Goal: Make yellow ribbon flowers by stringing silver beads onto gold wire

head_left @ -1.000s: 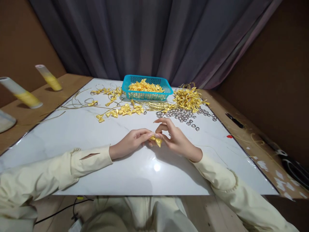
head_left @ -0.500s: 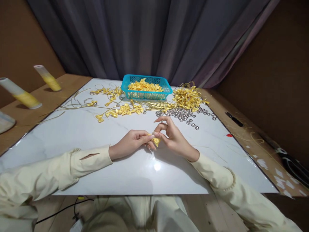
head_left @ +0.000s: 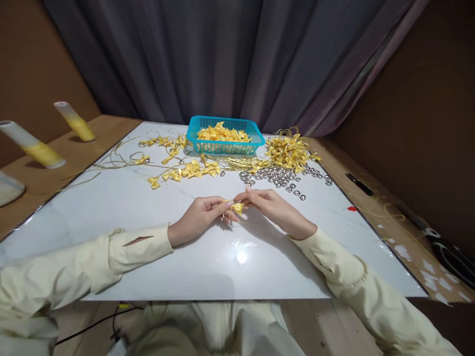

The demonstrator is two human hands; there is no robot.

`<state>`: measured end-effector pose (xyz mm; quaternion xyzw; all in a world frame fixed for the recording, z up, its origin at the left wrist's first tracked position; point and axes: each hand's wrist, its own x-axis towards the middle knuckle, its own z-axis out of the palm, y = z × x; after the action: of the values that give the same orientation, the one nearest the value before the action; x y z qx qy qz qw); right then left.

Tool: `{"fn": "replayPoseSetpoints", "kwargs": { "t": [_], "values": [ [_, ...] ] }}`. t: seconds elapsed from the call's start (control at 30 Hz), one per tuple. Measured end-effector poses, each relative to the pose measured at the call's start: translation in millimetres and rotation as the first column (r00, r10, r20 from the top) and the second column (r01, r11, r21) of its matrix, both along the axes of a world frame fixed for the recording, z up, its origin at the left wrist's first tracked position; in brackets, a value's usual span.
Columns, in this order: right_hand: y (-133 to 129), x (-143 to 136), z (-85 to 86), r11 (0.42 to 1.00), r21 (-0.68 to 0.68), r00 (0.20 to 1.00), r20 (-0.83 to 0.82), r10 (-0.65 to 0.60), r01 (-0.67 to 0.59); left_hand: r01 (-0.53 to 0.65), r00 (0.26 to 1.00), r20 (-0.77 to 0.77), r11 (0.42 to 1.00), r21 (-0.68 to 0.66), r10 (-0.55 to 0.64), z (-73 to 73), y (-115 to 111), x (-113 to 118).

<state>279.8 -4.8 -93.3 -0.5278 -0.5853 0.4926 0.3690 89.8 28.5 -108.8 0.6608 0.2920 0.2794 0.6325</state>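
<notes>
A small yellow ribbon bow (head_left: 238, 208) is pinched between the thumb and fingers of my left hand (head_left: 202, 216), above the middle of the white table. To its right is my right hand (head_left: 278, 210), with its fingers stretched toward the bow and its thumb raised. Those fingertips are close to the bow's far edge; whether they touch it I cannot make out. A thin cord (head_left: 256, 223) trails to the right below the bow. Beyond my hands lie loose yellow bows (head_left: 193, 169) and a spread of silver rings or beads (head_left: 276, 175).
Behind stands a blue-green basket (head_left: 225, 148) of yellow bows. A heap of corded bows (head_left: 291, 151) lies to its right. Yellow spools (head_left: 79, 126) stand at the left. Small snips (head_left: 359, 184), larger scissors (head_left: 445, 247) and paper scraps (head_left: 403, 252) lie along the right edge.
My right hand has drawn back slightly to the right; its thumb and finger no longer pinch at the bow. My left hand keeps the bow, raised and turned a little.
</notes>
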Motion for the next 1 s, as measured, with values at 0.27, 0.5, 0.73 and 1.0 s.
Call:
{"fn": "replayPoseSetpoints", "kwargs": {
  "t": [0.27,0.5,0.73,1.0],
  "values": [
    [-13.7,-19.3,3.9,0.994,0.028,0.981,-0.166,0.104,-0.101,0.060,0.998,0.005,0.998,-0.031,-0.060,-1.2,1.2,0.5],
    [-12.5,-17.1,4.5,0.999,-0.015,0.988,-0.149,-0.046,0.045,0.063,0.998,-0.025,0.998,0.011,-0.062,-1.1,1.0,0.3],
    [-9.4,-11.9,3.3,0.999,0.003,0.994,-0.101,-0.042,0.043,0.097,0.995,-0.023,0.995,0.020,-0.097,-4.8,2.2,-0.2],
    [-9.0,-19.6,-5.6,0.986,0.002,0.972,-0.167,-0.165,0.167,0.123,0.992,-0.043,0.992,0.017,-0.122,-5.0,3.6,-0.7]
  ]
}}
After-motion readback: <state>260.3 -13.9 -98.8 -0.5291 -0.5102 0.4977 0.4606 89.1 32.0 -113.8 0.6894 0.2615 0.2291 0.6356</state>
